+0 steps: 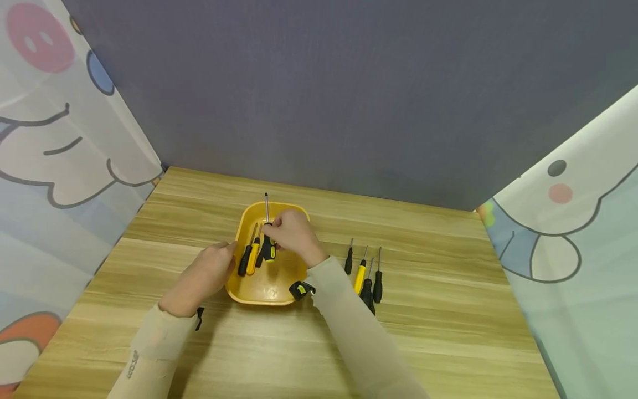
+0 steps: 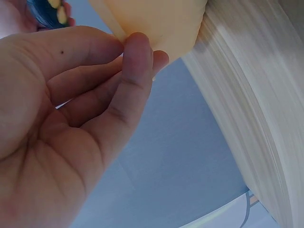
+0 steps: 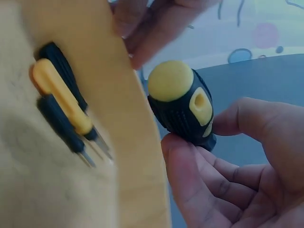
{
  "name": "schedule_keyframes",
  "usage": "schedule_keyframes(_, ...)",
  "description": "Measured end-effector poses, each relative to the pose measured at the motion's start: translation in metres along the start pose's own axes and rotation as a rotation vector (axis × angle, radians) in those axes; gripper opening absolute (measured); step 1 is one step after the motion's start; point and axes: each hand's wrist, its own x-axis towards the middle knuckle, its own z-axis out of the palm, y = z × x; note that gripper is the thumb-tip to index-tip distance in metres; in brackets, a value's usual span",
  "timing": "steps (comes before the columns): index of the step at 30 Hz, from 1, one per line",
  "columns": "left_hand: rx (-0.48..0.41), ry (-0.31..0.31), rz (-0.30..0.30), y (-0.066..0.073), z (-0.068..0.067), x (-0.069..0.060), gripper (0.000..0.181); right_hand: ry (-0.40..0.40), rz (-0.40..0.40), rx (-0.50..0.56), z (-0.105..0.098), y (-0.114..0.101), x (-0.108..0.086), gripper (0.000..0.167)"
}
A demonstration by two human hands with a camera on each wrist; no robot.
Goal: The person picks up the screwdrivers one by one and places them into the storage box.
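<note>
My right hand (image 1: 295,231) pinches a thick black-and-yellow screwdriver (image 1: 269,250) over a yellow plastic tray (image 1: 266,291). Its metal shaft points toward the back of the table; in the right wrist view the rounded yellow handle end (image 3: 171,80) faces the camera, above the tray's edge. With thumb and fingers, my left hand (image 1: 213,267) grips the tray's left rim, seen close up in the left wrist view. Inside the tray, side by side, lie a black screwdriver (image 3: 66,71), a yellow screwdriver (image 3: 61,90) and another black screwdriver (image 3: 59,123).
Right of the tray, several screwdrivers lie on the wooden table (image 1: 448,310), among them a yellow one (image 1: 360,277) and a black one (image 1: 377,287). A dark grey panel (image 1: 319,100) rises behind the table, and cartoon-printed curtains (image 1: 588,266) hang at both sides.
</note>
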Motion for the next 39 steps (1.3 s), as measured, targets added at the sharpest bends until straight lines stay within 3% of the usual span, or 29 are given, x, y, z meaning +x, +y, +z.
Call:
schedule_keyframes(6,-0.008,0.004,0.007,0.001,-0.001,0.001,0.031,-0.032,0.106,-0.023,0.015,0.001,0.013,0.05)
schedule_keyframes(16,-0.014,0.014,0.007,0.001,-0.002,0.001,0.031,-0.067,0.238,-0.059,0.028,0.011,0.02,0.034)
schedule_keyframes(24,-0.012,0.003,-0.004,0.001,-0.002,0.001,0.033,-0.098,0.21,-0.19,0.032,0.011,0.017,0.036)
schedule_keyframes(32,-0.028,-0.012,-0.011,0.001,-0.002,0.0,0.032,-0.13,0.23,-0.231,0.031,0.01,0.015,0.038)
schedule_keyframes(39,-0.037,-0.008,-0.008,0.001,-0.001,0.0,0.033,-0.127,0.113,-0.204,0.012,-0.007,-0.003,0.042)
